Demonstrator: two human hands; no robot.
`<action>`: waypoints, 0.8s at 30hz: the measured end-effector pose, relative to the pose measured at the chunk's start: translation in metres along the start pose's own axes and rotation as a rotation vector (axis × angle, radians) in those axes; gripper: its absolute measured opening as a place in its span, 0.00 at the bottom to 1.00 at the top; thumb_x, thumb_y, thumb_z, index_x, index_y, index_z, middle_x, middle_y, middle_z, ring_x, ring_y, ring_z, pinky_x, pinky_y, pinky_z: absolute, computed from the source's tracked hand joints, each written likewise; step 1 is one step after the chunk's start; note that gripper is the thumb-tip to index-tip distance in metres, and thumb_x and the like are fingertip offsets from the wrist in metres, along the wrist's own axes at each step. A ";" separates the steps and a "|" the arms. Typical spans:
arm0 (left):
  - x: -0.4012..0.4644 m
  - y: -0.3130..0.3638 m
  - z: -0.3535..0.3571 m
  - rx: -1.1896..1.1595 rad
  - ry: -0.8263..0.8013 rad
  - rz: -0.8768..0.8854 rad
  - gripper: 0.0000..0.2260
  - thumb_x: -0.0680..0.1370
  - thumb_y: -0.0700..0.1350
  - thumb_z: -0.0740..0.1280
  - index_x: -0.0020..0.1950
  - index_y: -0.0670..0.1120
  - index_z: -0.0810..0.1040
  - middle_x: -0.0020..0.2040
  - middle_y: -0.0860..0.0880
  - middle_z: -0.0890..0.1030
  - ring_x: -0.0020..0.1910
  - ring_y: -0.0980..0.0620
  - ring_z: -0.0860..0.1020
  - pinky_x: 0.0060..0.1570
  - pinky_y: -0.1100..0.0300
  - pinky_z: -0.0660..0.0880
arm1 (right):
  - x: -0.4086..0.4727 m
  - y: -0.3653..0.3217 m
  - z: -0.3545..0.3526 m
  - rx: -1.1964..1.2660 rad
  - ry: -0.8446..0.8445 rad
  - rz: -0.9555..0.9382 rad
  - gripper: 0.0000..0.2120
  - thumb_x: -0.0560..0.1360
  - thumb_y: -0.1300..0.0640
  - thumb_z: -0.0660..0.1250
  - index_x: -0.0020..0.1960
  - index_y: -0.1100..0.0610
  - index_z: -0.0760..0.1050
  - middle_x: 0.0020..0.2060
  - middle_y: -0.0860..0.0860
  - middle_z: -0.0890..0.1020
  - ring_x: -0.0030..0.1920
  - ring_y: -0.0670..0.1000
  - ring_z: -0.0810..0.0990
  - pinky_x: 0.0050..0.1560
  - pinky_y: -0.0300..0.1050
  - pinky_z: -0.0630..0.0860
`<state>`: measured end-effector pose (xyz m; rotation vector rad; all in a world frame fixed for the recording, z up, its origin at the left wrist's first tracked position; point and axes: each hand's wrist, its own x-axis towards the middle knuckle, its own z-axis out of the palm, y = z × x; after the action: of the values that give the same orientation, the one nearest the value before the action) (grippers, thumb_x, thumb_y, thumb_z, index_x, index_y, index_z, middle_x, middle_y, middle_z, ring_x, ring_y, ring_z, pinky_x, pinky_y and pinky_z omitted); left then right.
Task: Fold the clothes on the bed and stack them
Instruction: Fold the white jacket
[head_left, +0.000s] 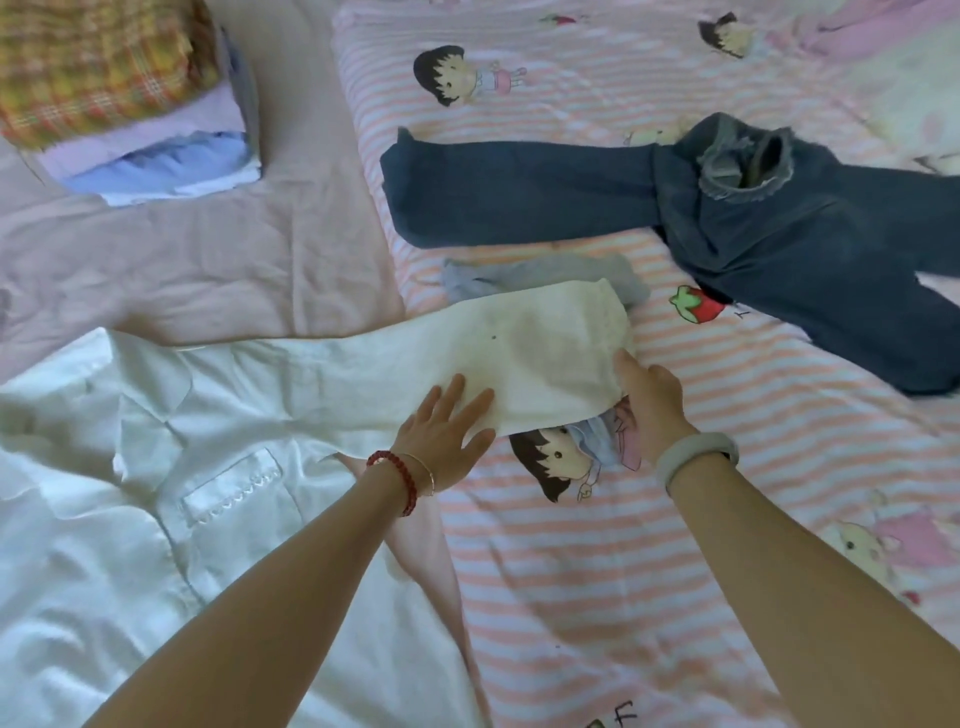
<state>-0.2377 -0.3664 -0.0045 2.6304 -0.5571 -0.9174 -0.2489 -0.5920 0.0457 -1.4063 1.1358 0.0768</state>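
White shirt (156, 467) spread near left, its sleeve (519, 353) stretched right, left hand (441, 431) flat on it with fingers straight, right hand (649, 400) gripping the cuff end

Lighting: soft, even daylight, fairly bright; source direction unclear. Shadows: faint, under the forearms only. Glare: white shirt (130, 467) partly washed out lower left. Focus: slightly soft overall. Distortion: wide-angle bending at edges; folded stack (130, 104) leans in the corner.
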 end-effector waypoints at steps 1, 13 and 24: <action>-0.001 0.000 -0.001 -0.001 0.002 0.005 0.25 0.80 0.59 0.49 0.75 0.61 0.44 0.77 0.53 0.39 0.76 0.49 0.41 0.72 0.50 0.49 | 0.001 -0.005 0.004 0.037 0.030 0.058 0.11 0.74 0.55 0.65 0.51 0.62 0.72 0.42 0.53 0.75 0.37 0.52 0.74 0.33 0.42 0.71; -0.133 -0.066 -0.055 -1.533 0.413 -0.356 0.07 0.80 0.43 0.60 0.50 0.47 0.78 0.50 0.49 0.80 0.51 0.49 0.79 0.50 0.57 0.75 | -0.134 -0.015 0.089 -0.289 -0.023 -1.071 0.03 0.75 0.66 0.64 0.46 0.66 0.75 0.54 0.55 0.70 0.52 0.47 0.70 0.53 0.27 0.66; -0.329 -0.271 -0.018 -2.094 0.357 -0.659 0.27 0.77 0.62 0.54 0.48 0.43 0.83 0.45 0.43 0.84 0.43 0.43 0.83 0.36 0.48 0.80 | -0.323 0.162 0.212 -0.752 -1.150 -1.223 0.12 0.75 0.60 0.64 0.58 0.57 0.77 0.63 0.53 0.72 0.52 0.51 0.77 0.48 0.43 0.76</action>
<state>-0.3931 0.0225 0.0741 0.8126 0.9679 -0.4603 -0.3977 -0.2023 0.0891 -2.0268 -0.8505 0.3929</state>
